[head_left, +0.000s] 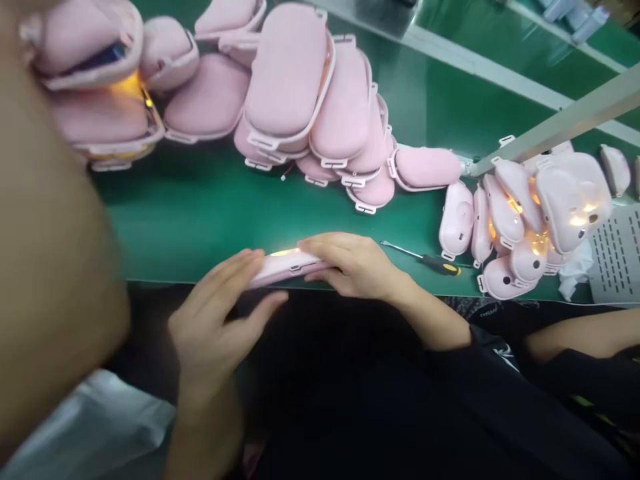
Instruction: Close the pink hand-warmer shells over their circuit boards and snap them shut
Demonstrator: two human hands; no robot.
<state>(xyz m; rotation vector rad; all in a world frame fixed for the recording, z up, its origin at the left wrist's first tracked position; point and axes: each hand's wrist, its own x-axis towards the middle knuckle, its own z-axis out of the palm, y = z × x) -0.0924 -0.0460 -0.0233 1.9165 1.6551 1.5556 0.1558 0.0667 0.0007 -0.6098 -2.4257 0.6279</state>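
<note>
A pink plastic shell case [283, 267], lit yellow along its top edge, is held level at the near edge of the green bench, between my two hands. My left hand [220, 303] has its fingers on the case's left end, with the thumb lower and slightly apart. Gripping the right end is my right hand [357, 263], fingers above and thumb below. A strap slot shows on the side facing me. To the right of my right hand lies a screwdriver [435, 264] with a black and yellow handle.
Piled pink shells [287, 70] line the back of the bench. More pale pink shells [570, 193], some glowing, are heaped at right by a perforated metal plate [620, 257]. A metal post [560, 117] slants above. Other people's arms appear at far left and right.
</note>
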